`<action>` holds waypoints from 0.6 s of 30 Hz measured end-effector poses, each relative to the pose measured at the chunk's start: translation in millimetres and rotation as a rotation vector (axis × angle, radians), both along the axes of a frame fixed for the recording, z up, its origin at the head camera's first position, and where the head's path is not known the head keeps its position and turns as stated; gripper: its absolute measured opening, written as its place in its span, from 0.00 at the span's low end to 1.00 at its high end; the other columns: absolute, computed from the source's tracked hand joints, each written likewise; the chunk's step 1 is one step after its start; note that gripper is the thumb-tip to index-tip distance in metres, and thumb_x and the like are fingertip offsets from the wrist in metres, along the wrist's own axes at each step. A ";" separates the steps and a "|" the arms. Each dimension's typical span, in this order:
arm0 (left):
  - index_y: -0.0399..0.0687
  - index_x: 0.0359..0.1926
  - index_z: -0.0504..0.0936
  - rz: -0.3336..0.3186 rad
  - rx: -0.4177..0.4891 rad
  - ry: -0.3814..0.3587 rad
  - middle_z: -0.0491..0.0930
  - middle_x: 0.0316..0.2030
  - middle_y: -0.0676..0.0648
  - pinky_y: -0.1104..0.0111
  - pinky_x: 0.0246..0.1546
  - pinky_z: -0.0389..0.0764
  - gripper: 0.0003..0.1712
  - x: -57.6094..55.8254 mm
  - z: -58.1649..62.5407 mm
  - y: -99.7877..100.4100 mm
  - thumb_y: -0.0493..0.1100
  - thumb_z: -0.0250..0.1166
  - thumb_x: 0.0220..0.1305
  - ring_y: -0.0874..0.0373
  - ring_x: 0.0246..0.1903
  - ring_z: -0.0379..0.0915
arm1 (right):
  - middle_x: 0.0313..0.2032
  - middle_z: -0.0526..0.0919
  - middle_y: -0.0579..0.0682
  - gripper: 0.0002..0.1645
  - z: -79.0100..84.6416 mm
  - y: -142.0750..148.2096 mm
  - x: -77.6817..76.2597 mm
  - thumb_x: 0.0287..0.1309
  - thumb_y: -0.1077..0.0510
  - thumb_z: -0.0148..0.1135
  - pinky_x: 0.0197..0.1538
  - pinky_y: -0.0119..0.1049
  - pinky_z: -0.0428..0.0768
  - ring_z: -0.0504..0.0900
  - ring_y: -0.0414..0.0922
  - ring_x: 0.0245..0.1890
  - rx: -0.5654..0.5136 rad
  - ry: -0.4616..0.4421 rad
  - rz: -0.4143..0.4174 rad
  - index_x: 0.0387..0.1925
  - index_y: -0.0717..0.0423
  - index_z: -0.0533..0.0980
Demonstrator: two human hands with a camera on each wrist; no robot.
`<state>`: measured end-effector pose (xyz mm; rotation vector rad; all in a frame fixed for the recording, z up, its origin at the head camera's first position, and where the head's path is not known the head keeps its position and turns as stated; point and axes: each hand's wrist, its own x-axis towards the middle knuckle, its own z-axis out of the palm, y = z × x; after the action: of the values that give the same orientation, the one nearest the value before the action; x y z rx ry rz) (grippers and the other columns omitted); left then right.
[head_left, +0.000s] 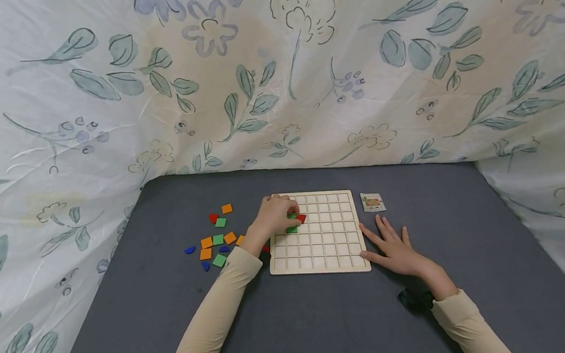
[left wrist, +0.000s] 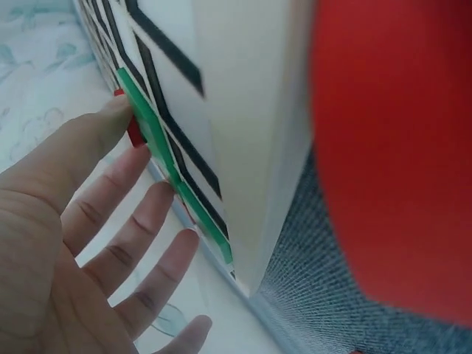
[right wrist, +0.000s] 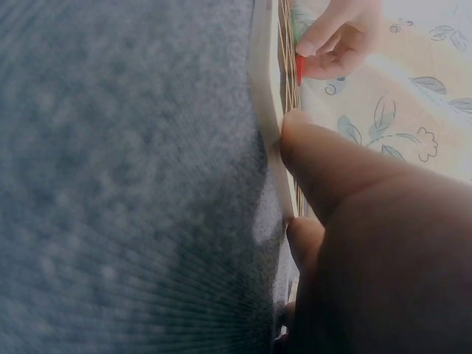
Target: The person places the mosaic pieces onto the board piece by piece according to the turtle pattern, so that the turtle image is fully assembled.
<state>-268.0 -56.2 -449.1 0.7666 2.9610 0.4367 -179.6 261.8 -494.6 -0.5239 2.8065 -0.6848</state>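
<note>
A pale wooden grid board (head_left: 324,250) lies on the dark table. Over its upper left part, my left hand (head_left: 276,216) pinches a small red piece (head_left: 302,218) between thumb and forefinger. Green pieces (head_left: 292,230) sit on the grid under those fingers, partly covered by the hand. In the left wrist view the red piece (left wrist: 135,131) shows at the thumb tip, close against a green piece (left wrist: 151,122). My right hand (head_left: 397,251) is spread flat at the board's right side, its thumb and forefinger touching the edge.
Loose orange (head_left: 206,254), green (head_left: 219,261), blue (head_left: 190,249) and red (head_left: 214,218) pieces lie scattered left of the board. A small printed card (head_left: 373,202) lies to its upper right. A floral cloth (head_left: 307,114) hangs behind the table.
</note>
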 end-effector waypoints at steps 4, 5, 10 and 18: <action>0.56 0.33 0.82 -0.016 -0.007 -0.004 0.74 0.31 0.52 0.53 0.49 0.63 0.11 -0.3 0.7 1.6 0.55 0.67 0.54 0.56 0.35 0.63 | 0.71 0.34 0.65 0.46 2.8 -1.8 0.3 0.59 0.33 0.50 0.58 0.71 0.25 0.32 0.64 0.70 0.003 0.000 -0.002 0.72 0.44 0.48; 0.56 0.33 0.82 -0.019 -0.008 -0.003 0.74 0.31 0.52 0.53 0.49 0.63 0.11 -0.3 1.0 2.1 0.55 0.67 0.54 0.56 0.35 0.63 | 0.71 0.34 0.65 0.46 3.3 -2.1 0.5 0.59 0.33 0.50 0.57 0.71 0.26 0.33 0.64 0.70 0.002 0.000 -0.001 0.72 0.44 0.49; 0.57 0.31 0.82 -0.022 -0.025 0.019 0.75 0.31 0.53 0.51 0.52 0.64 0.12 -0.7 0.8 4.6 0.57 0.66 0.54 0.56 0.36 0.65 | 0.71 0.35 0.65 0.45 4.4 -2.4 2.0 0.59 0.34 0.51 0.58 0.71 0.26 0.33 0.64 0.70 -0.005 0.005 -0.002 0.72 0.44 0.49; 0.56 0.31 0.82 -0.013 -0.018 0.030 0.75 0.32 0.54 0.47 0.58 0.60 0.12 -0.4 -0.8 6.6 0.57 0.67 0.54 0.54 0.38 0.67 | 0.71 0.33 0.64 0.45 9.2 -2.9 1.6 0.60 0.35 0.50 0.58 0.71 0.26 0.32 0.63 0.70 0.024 -0.031 -0.002 0.72 0.46 0.48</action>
<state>-268.4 -49.6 -449.9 0.7975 2.9816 0.4000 -177.9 258.9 -485.4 -0.5024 2.7833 -0.6535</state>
